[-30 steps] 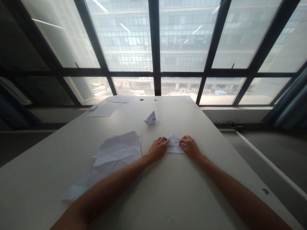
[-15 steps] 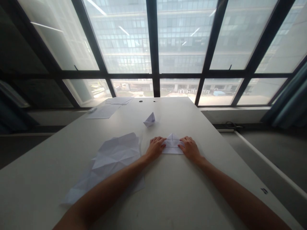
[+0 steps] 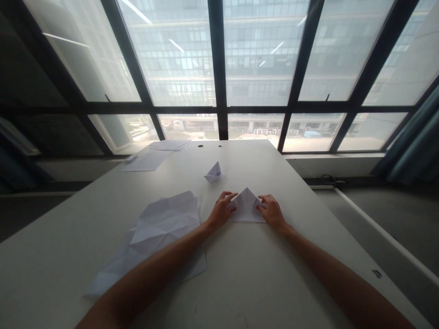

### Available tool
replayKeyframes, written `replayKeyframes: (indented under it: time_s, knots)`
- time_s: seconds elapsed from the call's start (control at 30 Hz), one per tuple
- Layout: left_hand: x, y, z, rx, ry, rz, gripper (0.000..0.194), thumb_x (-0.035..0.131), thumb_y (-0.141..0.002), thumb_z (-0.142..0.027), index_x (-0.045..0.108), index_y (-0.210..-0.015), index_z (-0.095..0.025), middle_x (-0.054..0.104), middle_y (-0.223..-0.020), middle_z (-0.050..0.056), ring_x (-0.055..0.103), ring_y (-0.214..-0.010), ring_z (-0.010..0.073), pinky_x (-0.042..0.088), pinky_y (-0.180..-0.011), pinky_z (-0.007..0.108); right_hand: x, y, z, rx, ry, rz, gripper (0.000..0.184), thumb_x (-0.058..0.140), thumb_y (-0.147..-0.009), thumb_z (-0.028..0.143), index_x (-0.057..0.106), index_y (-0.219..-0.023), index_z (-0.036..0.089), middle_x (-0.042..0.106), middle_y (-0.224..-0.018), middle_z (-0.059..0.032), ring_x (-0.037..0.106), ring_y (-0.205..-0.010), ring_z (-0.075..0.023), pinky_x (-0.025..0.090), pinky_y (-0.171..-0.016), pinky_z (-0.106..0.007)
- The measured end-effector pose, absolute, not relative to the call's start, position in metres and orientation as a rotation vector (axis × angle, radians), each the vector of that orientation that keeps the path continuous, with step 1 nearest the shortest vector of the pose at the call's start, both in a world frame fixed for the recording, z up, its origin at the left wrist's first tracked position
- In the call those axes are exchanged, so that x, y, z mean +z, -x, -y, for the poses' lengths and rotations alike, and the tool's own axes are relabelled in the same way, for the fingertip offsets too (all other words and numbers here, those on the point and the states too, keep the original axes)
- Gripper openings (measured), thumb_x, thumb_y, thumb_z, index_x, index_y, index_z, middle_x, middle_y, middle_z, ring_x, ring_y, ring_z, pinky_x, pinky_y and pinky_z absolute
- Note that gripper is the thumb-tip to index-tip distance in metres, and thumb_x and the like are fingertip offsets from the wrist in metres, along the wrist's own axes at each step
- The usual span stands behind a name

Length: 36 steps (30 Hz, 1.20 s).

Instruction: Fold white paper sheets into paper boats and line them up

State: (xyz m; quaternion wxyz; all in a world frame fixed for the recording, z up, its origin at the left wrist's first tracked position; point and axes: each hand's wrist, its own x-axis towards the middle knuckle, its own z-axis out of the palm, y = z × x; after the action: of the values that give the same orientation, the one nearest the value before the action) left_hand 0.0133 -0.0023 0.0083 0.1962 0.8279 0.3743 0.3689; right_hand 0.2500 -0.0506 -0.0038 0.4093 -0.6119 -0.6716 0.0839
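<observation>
A folded sheet of white paper (image 3: 247,208) lies on the white table, with a pointed top and a straight lower edge. My left hand (image 3: 222,210) grips its left side, thumb and fingers closed at the edge. On the opposite side my right hand (image 3: 272,211) holds the right edge in the same way. The fingertips partly hide both side corners. Just beyond the hands stands a small folded paper boat (image 3: 213,172). To the left, partly under my left forearm, are creased paper sheets (image 3: 164,221).
The white table (image 3: 247,278) reaches toward large dark-framed windows. More flat paper sheets (image 3: 147,161) lie at its far left. Two small round holes are near the far edge. A small dark mark (image 3: 377,273) is by the right edge.
The folded paper's middle has changed from showing a horizontal band to a smooth triangular face with a taller peak. Both hands stay at its sides. The view has shifted slightly.
</observation>
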Motion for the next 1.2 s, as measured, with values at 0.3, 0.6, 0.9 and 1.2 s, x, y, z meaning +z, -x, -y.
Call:
replayKeyframes:
  time_s: [0.3,0.6,0.9,1.2]
  knots:
    - [0.025,-0.010,0.010,1.206,-2.540,-1.106,0.023,0.053,-0.094,-0.017,0.069,-0.108,-0.024,0.067,-0.096,0.005,0.059,-0.095,0.0213,0.045,-0.093,0.039,0.014,-0.246,0.063,-0.008,1.295,1.756,0.013,0.051,-0.094,0.025,0.063,-0.088,0.022,0.064,-0.097,-0.0074,0.056,-0.099,-0.0229,0.041,-0.091,-0.037]
    - [0.017,-0.014,0.006,0.939,-2.461,-1.063,0.030,0.046,-0.096,-0.022,0.060,-0.123,-0.024,0.067,-0.109,0.004,0.064,-0.097,0.0190,0.050,-0.088,0.031,0.003,-0.252,0.055,0.164,1.408,1.823,0.017,0.051,-0.091,0.024,0.062,-0.103,0.021,0.069,-0.087,-0.0041,0.062,-0.081,-0.0203,0.044,-0.079,-0.031]
    - [0.018,-0.010,0.005,0.875,-2.613,-1.259,0.035,0.054,-0.090,-0.015,0.061,-0.123,-0.023,0.062,-0.122,0.008,0.058,-0.112,0.0244,0.045,-0.099,0.042,-0.005,-0.254,0.050,0.092,1.534,1.852,0.031,0.054,-0.085,0.017,0.061,-0.115,0.019,0.068,-0.099,-0.0075,0.061,-0.094,-0.0218,0.046,-0.086,-0.033]
    - [0.012,-0.019,0.026,0.491,-2.842,-0.714,0.055,0.044,-0.099,-0.041,0.035,-0.149,-0.020,0.039,-0.152,0.012,0.031,-0.143,0.0282,0.025,-0.116,0.048,0.002,-0.251,0.053,-0.042,1.668,1.919,0.014,0.058,-0.088,0.019,0.068,-0.097,0.021,0.067,-0.100,-0.0094,0.057,-0.100,-0.0258,0.042,-0.090,-0.039]
